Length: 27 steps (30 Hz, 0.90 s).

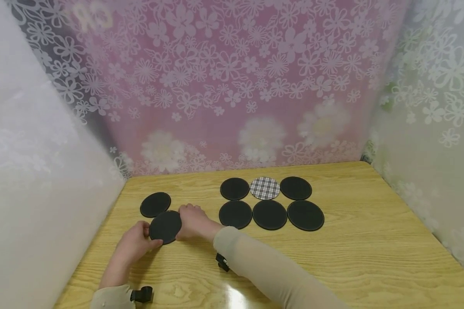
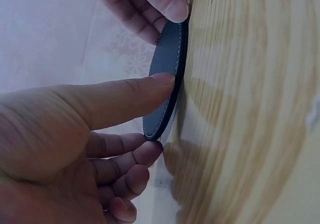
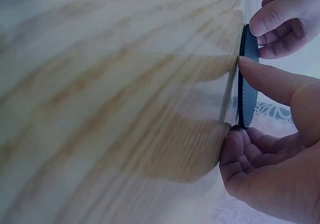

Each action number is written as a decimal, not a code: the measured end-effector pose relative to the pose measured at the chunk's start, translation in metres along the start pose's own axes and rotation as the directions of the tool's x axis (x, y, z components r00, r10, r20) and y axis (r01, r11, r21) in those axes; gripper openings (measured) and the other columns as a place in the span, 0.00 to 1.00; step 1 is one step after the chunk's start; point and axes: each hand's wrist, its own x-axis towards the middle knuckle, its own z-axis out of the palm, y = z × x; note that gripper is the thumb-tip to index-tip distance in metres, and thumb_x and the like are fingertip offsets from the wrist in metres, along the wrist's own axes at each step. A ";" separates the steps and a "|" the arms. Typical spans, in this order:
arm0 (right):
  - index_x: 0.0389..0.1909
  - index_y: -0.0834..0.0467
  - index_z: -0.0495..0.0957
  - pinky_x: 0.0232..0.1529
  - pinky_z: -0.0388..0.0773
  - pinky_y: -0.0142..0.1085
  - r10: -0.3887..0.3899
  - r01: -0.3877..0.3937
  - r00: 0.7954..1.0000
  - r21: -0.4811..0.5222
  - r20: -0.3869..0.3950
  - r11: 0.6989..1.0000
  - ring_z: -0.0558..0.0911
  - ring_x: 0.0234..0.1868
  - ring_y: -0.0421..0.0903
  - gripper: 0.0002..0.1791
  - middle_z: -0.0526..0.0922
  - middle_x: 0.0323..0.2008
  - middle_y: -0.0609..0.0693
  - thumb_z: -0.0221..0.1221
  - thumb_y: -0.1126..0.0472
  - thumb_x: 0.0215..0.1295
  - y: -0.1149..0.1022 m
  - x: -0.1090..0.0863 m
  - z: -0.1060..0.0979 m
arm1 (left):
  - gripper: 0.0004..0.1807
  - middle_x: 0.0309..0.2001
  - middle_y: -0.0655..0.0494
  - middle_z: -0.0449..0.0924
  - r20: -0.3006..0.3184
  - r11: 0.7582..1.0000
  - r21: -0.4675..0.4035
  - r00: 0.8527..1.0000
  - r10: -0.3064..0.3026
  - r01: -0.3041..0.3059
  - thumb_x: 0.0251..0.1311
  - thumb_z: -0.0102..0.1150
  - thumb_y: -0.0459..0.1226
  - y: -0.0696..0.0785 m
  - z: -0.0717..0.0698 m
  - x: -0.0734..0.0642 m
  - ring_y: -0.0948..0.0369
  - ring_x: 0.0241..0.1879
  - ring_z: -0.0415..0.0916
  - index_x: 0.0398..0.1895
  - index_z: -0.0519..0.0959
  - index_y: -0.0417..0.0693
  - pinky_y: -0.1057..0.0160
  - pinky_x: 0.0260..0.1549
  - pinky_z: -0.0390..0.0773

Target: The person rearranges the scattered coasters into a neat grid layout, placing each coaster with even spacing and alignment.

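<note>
A round black coaster (image 1: 165, 227) with a stitched rim is held between both hands at the left of the table. My left hand (image 1: 133, 243) pinches its near left edge, thumb on the upper face and fingers at the rim. On the opposite side my right hand (image 1: 195, 221) grips the right edge. In the left wrist view the coaster (image 2: 165, 59) appears nearly edge-on, slightly above the wood. The right wrist view shows both thumbs on the same coaster (image 3: 250, 84). Just behind it, another black coaster (image 1: 155, 204) lies on the table.
Right of the hands, several coasters lie in two touching rows. The back row has a white-and-black plaid coaster (image 1: 264, 188) between two black ones; the front row's coasters (image 1: 270, 215) are all black. Flower-patterned curtains (image 1: 236, 86) enclose the wooden table (image 1: 371, 257).
</note>
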 end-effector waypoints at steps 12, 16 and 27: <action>0.72 0.58 0.76 0.59 0.81 0.39 -0.019 0.018 1.000 0.093 0.011 0.996 0.84 0.58 0.50 0.44 0.84 0.59 0.54 0.84 0.48 0.59 0.006 0.003 0.001 | 0.44 0.48 0.35 0.80 0.013 0.998 -0.056 1.000 -0.002 0.002 0.63 0.83 0.41 0.003 0.001 0.000 0.43 0.46 0.80 0.69 0.66 0.21 0.41 0.47 0.81; 0.74 0.59 0.74 0.62 0.80 0.38 -0.029 0.026 0.999 0.132 0.024 0.991 0.83 0.61 0.50 0.45 0.83 0.63 0.55 0.83 0.49 0.61 0.011 0.002 0.000 | 0.44 0.46 0.39 0.79 0.010 0.996 -0.089 1.000 -0.012 0.012 0.64 0.82 0.40 0.006 0.002 0.001 0.46 0.44 0.78 0.70 0.66 0.22 0.44 0.45 0.80; 0.75 0.60 0.73 0.62 0.79 0.37 -0.035 0.025 0.999 0.216 0.041 0.976 0.82 0.62 0.49 0.44 0.82 0.64 0.56 0.82 0.52 0.63 0.024 -0.004 -0.012 | 0.44 0.53 0.38 0.77 0.013 0.988 -0.154 1.000 -0.014 0.016 0.68 0.79 0.43 0.016 0.003 0.005 0.46 0.48 0.76 0.74 0.65 0.27 0.48 0.46 0.79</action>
